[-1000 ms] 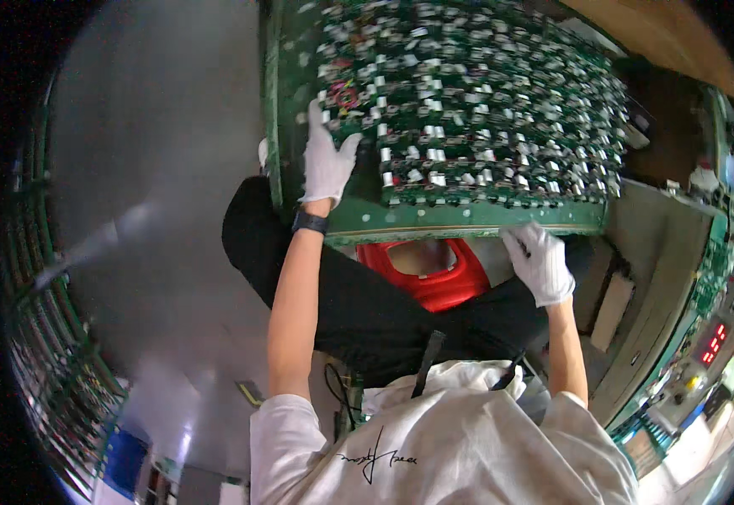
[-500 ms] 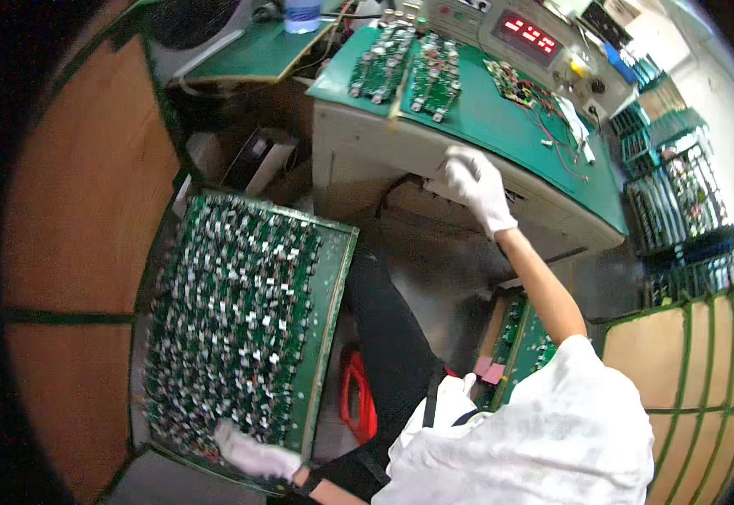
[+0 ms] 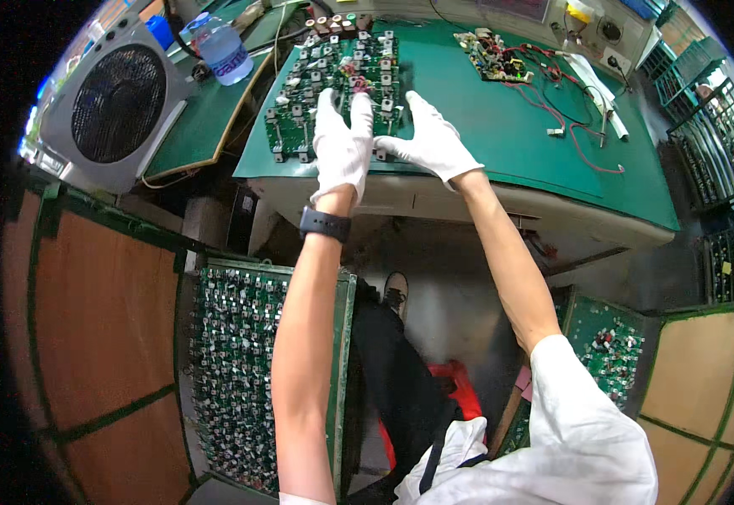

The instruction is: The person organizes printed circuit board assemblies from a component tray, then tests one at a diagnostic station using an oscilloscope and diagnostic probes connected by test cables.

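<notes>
In the head view we see the left hand (image 3: 342, 147) laid over the populated green circuit boards (image 3: 300, 101), its digits pointing forward with a narrow gap between them; we cannot tell whether they pinch a board or only rest there. The right hand (image 3: 436, 145) is spread wide, thumb toward the boards' near right corner, seemingly holding nothing. The boards lie under the left hand and to either side of it, on the green bench mat (image 3: 451, 93), close to its front edge; a pink-red coil (image 3: 359, 83) sits at the left hand's tips. We judge that an uneven pull could tip a board over that edge, or catch its upright parts on a neighbour and bend them. A glove tip could snag the coil. Below the left hand, under its forearm, the board-filled tray (image 3: 344, 337) would probably suffer from anything dropped.
</notes>
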`<state>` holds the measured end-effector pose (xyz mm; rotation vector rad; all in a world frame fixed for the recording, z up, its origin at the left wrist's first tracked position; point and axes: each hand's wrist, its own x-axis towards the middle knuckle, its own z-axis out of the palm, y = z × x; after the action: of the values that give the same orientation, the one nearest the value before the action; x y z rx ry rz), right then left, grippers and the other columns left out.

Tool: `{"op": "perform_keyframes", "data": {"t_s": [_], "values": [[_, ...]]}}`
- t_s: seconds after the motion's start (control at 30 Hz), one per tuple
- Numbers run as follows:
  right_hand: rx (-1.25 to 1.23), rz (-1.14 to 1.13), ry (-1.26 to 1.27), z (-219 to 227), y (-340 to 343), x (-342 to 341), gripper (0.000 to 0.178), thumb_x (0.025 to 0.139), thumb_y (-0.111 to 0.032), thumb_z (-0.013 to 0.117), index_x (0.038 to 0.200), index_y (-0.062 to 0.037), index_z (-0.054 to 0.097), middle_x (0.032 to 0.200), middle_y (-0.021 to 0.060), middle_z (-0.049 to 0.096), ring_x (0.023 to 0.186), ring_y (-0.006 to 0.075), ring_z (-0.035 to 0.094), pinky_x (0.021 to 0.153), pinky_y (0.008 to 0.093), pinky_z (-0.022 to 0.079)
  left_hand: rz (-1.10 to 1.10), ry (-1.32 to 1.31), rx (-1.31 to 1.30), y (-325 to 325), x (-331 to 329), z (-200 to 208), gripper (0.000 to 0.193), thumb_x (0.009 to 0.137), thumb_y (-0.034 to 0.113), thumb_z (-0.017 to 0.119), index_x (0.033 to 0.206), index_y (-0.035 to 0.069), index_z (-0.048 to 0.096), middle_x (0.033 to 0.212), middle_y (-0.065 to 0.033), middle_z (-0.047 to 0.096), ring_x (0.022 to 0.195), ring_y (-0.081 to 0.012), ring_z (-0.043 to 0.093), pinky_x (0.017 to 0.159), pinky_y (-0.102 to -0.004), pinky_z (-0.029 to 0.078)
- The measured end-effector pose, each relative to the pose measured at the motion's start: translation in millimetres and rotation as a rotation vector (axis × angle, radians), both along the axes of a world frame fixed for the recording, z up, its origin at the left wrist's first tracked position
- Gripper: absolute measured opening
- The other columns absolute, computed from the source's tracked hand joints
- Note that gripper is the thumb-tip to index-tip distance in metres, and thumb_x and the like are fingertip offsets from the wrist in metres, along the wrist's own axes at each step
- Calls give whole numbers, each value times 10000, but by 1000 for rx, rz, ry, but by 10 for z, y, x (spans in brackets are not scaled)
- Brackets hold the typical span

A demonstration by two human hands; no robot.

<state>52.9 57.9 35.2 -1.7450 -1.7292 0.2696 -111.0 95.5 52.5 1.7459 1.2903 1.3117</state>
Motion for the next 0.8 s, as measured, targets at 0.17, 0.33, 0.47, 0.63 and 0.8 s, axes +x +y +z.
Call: {"op": "perform_keyframes", "data": {"t_s": [0.17,0.33,0.47,0.63,0.8], "values": [[36,-20,-159,-162,130,-47,1017,906,-620,637,1542,105,315,1584,299,378,1493,407,349,1234,435,291,-7,81,-140,371,88,28,734,1043,589,451,1460,-12,507,1436,-255,576,1327,-411,547,1127,-433,407],[182,-37,-183,-285,273,39,900,954,-516,607,1561,74,301,1569,312,396,1448,447,405,1218,479,305,-172,-58,-242,514,136,38,698,1068,598,394,1468,47,546,1477,-136,573,1335,-252,516,1149,-358,312],[135,46,-103,-185,309,0,965,960,-545,579,1594,74,198,1605,314,340,1459,467,393,1220,479,311,-266,-249,-322,613,62,-20,754,1040,635,441,1579,108,423,1591,-86,460,1434,-217,412,1178,-362,281],[-137,49,42,55,209,80,980,959,-506,602,1599,87,156,1568,348,373,1430,468,437,1202,473,339,-305,-475,-519,366,190,175,786,992,663,521,1563,125,460,1535,-95,513,1388,-231,451,1178,-426,296],[-7,-1,81,68,-49,76,924,963,-421,623,1596,84,179,1510,386,421,1392,461,482,1177,429,366,-311,-418,-257,190,226,-11,698,991,535,605,1478,41,525,1424,-139,593,1256,-218,557,1095,-389,402]]}}
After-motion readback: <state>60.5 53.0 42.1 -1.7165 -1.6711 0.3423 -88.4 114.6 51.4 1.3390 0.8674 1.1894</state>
